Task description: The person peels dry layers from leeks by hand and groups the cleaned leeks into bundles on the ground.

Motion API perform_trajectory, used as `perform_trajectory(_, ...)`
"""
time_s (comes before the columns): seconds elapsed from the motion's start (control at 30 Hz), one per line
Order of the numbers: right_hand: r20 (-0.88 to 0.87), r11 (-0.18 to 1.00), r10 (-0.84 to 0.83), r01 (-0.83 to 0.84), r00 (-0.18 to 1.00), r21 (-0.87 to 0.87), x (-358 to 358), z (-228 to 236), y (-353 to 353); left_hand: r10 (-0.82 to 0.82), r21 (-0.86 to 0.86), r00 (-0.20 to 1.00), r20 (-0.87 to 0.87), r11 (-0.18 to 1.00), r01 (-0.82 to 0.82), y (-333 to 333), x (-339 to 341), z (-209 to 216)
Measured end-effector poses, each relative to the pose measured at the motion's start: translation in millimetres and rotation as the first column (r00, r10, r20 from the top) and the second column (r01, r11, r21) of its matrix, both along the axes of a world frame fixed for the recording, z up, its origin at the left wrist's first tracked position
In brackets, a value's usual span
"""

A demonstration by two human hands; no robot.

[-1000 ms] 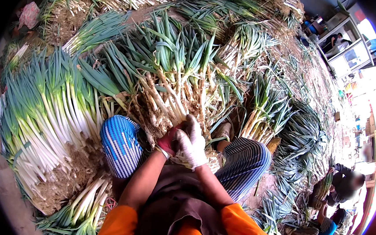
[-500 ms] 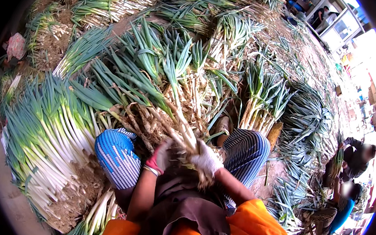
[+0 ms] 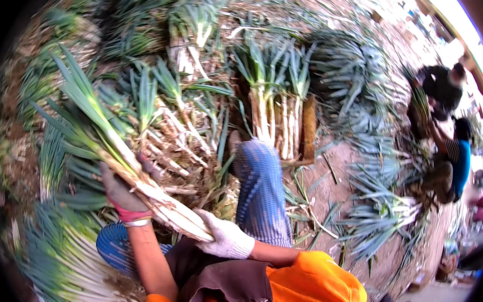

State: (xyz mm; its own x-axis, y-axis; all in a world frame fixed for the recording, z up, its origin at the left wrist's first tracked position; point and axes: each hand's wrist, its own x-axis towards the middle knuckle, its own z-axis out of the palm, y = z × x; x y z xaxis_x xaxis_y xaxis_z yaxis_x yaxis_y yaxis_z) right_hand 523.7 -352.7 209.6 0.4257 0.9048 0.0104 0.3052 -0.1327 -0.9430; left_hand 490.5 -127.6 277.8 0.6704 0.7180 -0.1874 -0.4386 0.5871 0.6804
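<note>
A few long-onion stalks [image 3: 157, 196] slant across in front of me, white ends at the lower right and green leaves at the upper left. Around their middle, where white turns green, closes my left hand [image 3: 123, 191] in a dirty grey glove with a red cuff. My right hand [image 3: 226, 238], in a white knitted glove, grips the white lower ends, its thumb on top. Beyond the held stalks lies a heap of unpeeled long onions [image 3: 172, 134] with brownish stems and soil. Peeled white-stemmed long onions [image 3: 68, 262] are spread out at the lower left, blurred.
Upright long onions [image 3: 273, 114] stand beyond my right knee beside a wooden board [image 3: 309, 128]. Dark green leaves [image 3: 352, 74] pile up behind them. Cut leaves [image 3: 381, 213] litter the ground at right, near two co-workers [image 3: 451, 150] handling a bundle. More bundles [image 3: 63, 40] lie far left.
The view has swung to the right. My left hand has shifted up the stalks, away from my right hand. The held stalks now lean left, lifted apart from the heap.
</note>
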Motion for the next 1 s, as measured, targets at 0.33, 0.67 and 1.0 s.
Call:
perform_trajectory(0.33, 0.129, 0.756, -0.655, 0.643, 0.745, 0.121, 240.3, 45.7, 31.1, -0.351, 0.442, 0.896, -0.272, 0.782, 0.44, 1.8, 99.9, 38.5)
perform_trajectory(0.67, 0.69, 0.44, -0.309, 0.741, 0.655, -0.507, 342.6, -312.1, -59.5, 0.071, 0.008, 0.879, -0.471, 0.997, -0.077, 152.2, -70.4, -56.0)
perform_trajectory(1.0, 0.656, 0.778, -0.16, 0.503, 0.738, -0.377, 374.9, -154.9, 75.6, 0.399, -0.112, 0.863, -0.309, 0.886, -0.45, 196.2, -111.9, -81.4)
